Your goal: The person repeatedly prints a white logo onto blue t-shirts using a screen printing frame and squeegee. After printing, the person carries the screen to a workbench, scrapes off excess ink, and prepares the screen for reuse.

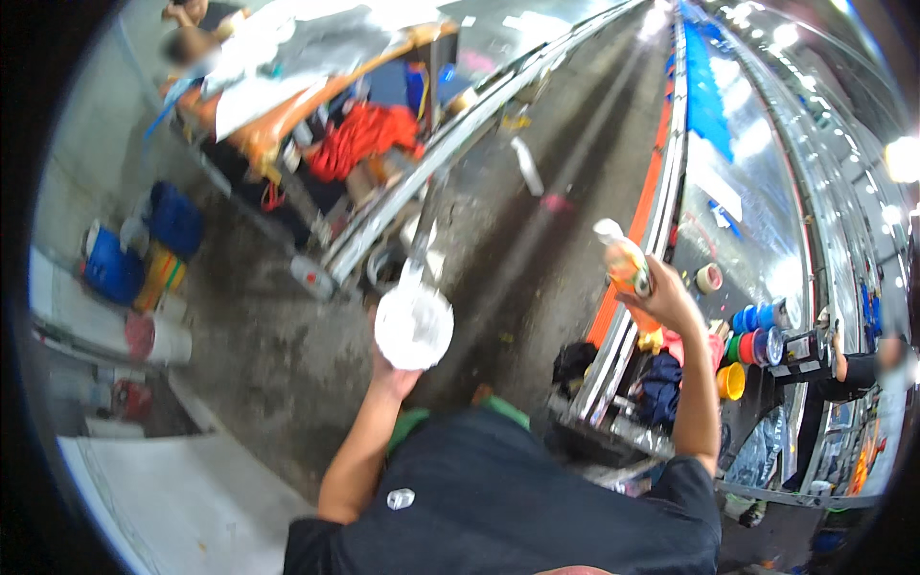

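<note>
In my left hand [391,377] I hold a round white tub [414,328] in front of my body. Its bright top is overexposed, so its contents are hard to make out. A pale, narrow strip [412,273] stands out at its far edge. My right hand [663,299] is raised over the right-hand table's near end, its fingers wrapped round a small bottle [628,268]. White at the top, the bottle carries an orange, yellow and green label. It tilts away to the left, and the two hands are well apart.
A long table [733,216] runs along the right, bearing tape rolls, stacked coloured containers and a yellow cup [731,381]. At left stand a table with red cloth [369,139] beneath and blue drums [115,264]. People are at far left and right.
</note>
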A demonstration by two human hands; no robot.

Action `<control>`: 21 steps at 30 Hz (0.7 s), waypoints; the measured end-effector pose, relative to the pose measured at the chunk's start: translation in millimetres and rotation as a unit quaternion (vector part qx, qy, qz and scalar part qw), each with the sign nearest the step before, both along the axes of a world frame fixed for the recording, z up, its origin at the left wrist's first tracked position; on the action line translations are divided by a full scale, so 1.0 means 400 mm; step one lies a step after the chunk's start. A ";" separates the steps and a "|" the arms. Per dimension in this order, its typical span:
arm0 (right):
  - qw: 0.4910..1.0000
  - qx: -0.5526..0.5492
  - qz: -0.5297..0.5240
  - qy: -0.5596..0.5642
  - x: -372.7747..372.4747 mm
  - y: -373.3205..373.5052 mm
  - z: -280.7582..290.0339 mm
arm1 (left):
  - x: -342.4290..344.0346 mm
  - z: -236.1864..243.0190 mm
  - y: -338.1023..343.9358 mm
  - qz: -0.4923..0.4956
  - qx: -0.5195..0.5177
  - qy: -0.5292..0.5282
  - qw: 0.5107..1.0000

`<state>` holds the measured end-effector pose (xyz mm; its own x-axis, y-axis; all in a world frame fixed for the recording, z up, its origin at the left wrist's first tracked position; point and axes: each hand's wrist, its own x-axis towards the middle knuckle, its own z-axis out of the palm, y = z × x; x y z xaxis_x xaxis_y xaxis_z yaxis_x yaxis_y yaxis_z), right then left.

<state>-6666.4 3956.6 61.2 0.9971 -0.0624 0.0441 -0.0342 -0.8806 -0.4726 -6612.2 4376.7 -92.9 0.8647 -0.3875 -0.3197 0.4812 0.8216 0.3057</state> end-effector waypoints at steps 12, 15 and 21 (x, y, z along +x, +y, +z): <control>0.852 -0.381 0.332 0.137 0.139 0.600 0.238 | -0.001 0.001 0.059 -0.085 0.036 0.003 0.996; 0.854 -0.384 0.328 0.128 0.143 0.625 0.241 | -0.004 -0.004 0.078 -0.080 0.029 0.007 0.996; 0.869 -0.358 0.315 0.132 0.134 0.645 0.247 | -0.006 -0.055 0.095 -0.102 -0.013 0.002 0.995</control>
<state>-6612.7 4214.5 160.1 0.8042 0.4496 -0.3887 0.5383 -0.8282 0.1559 -6614.7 4414.8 -115.0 0.7660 -0.5629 -0.3104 0.6398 0.7147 0.2827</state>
